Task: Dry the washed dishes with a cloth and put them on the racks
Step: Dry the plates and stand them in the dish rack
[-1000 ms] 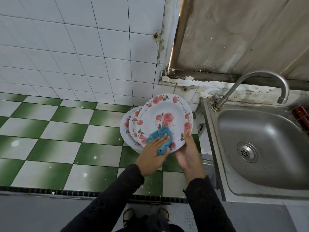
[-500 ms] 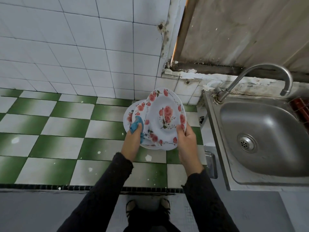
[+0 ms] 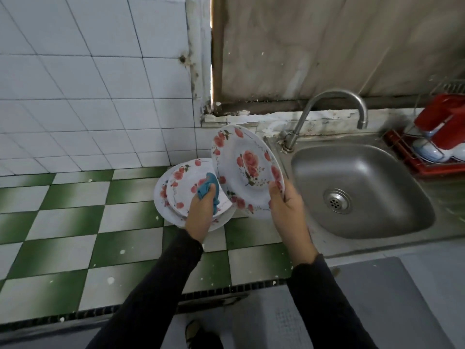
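My right hand [image 3: 284, 205] grips the lower right rim of a white plate with red roses [image 3: 247, 170], held tilted on edge above the counter beside the sink. My left hand [image 3: 201, 210] holds a blue cloth [image 3: 208, 188] bunched in its fingers, over a stack of rose plates [image 3: 181, 195] lying on the green and white tiled counter [image 3: 75, 222]. The tilted plate stands apart from the stack, to its right.
A steel sink [image 3: 359, 187] with a curved tap [image 3: 332, 107] lies to the right. Beyond it a red wire rack [image 3: 412, 159] holds a red item and blue and white crockery. White wall tiles rise behind the counter.
My right hand has lifted the top plate off the stack and carried it right towards the sink. My left hand with the cloth stayed at the stack. The view has turned right, showing the rack.
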Demonstrator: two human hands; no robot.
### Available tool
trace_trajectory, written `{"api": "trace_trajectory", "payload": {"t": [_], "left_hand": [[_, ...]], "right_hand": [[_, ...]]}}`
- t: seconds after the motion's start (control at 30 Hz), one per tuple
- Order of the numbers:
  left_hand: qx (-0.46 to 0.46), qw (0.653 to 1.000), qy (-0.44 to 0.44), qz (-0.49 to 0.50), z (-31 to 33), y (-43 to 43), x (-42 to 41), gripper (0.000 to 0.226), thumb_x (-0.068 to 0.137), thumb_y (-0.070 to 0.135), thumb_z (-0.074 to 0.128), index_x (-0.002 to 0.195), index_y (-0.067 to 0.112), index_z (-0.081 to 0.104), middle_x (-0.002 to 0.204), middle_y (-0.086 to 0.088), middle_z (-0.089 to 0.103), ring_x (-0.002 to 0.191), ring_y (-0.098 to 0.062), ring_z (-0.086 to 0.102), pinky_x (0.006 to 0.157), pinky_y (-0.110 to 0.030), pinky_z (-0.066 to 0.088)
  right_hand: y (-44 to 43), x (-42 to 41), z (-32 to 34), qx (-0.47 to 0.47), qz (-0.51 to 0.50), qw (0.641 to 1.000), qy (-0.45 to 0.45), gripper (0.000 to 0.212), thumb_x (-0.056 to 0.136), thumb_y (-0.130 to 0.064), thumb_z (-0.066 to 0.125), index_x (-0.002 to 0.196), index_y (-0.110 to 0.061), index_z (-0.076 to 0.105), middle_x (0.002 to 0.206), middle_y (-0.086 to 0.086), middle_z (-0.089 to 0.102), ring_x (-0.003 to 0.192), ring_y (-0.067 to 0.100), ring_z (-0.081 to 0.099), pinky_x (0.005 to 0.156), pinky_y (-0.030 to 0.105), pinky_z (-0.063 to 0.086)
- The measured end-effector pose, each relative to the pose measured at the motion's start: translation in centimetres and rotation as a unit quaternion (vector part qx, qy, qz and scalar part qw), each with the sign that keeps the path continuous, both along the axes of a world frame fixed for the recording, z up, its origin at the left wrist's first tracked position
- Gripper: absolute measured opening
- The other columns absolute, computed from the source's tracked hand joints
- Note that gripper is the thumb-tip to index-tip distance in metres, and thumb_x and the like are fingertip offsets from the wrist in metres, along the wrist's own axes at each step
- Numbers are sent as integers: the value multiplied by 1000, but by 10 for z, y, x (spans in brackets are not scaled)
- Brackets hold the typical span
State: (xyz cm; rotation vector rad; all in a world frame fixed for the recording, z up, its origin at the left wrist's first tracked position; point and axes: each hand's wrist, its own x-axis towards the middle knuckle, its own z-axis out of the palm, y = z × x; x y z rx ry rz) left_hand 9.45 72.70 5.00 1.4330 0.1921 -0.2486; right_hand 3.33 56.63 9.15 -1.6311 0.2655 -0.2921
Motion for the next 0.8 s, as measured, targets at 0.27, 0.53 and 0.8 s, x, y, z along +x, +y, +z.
{"api": "trace_trajectory", "payload": {"t": [0.27,0.53,0.8], "left_hand": [[-28,999,-37,-24,49,-110,-36,19,104,27,45,91,19,57,77,-4,51,68,-16,46,63,-26,38],[-68,990,-72,-95,80,-258,-98,28,102,38,48,107,19,67,97,-8,70,90,-18,65,85,-36,52],[-82,973,-129,-173,126,-397,-135,31,104,37,44,110,13,62,91,-4,62,87,-19,59,76,-25,49]], "right_hand": [[-104,-52,45,-57,18,996,-68,30,105,-14,47,134,-13,57,122,-4,66,109,-5,64,85,13,54],[-249,-144,76,-135,-80,982,-109,33,107,-13,47,123,-40,56,120,-20,64,110,-16,58,96,17,51],[-376,-189,113,-174,-181,954,-163,36,106,-14,48,141,-23,54,135,-7,62,128,2,54,109,29,46]]}}
